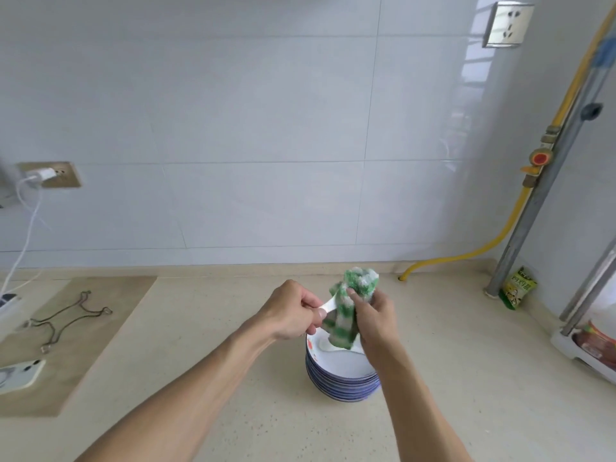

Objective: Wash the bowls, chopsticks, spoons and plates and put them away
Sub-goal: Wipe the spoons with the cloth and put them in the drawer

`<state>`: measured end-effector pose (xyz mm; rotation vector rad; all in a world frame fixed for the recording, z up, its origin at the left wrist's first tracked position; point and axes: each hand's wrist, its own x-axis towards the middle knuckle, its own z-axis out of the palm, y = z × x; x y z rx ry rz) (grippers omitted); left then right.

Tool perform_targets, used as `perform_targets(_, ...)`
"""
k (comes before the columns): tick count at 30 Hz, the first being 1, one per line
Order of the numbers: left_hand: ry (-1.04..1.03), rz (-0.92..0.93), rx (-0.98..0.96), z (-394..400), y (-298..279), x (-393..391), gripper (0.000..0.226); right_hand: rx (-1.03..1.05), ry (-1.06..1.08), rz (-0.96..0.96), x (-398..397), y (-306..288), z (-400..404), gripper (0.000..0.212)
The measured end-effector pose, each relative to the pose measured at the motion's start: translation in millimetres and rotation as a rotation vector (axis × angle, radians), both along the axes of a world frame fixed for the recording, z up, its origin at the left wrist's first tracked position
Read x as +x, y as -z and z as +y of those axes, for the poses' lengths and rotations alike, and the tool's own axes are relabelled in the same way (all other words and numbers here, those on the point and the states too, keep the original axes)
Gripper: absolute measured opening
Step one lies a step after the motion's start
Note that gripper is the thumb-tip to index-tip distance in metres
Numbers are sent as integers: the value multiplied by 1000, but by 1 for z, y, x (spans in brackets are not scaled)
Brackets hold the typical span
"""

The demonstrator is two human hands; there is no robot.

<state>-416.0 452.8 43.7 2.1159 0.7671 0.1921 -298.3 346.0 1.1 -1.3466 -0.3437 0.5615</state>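
A stack of blue-rimmed white plates (343, 378) stands on the beige counter, near the middle. Above it my left hand (293, 311) pinches the handle of a white spoon (328, 305). My right hand (375, 318) grips a green and white cloth (350, 305), which is wrapped around the spoon's other end and hides it. Another white spoon (330, 346) lies in the top plate, partly behind the cloth.
A metal wire trivet (66, 320) and a phone (20, 371) lie on a brown mat at the left. A charger cable hangs from a wall socket (50, 175). A yellow gas hose (466, 255), a pipe, a green packet (518, 288) and a bag stand at the right.
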Motion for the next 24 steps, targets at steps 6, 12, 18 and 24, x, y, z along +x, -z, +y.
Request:
perform_targets(6,34,-69,11,-7,-15,3,15,71,144,-9,9,-6,-3,6)
perform_targets(12,38,-21,70,-26,-8,20,33,403,57,670,-23,-8,12,23)
perform_targets(18,148,6,47,-8,-23,2,23,122,-71,100,1,-18,-14,17)
perform_targets(24,235,102,174,6,-35,1,24,-150,-9,-366,15,-24,-20,6)
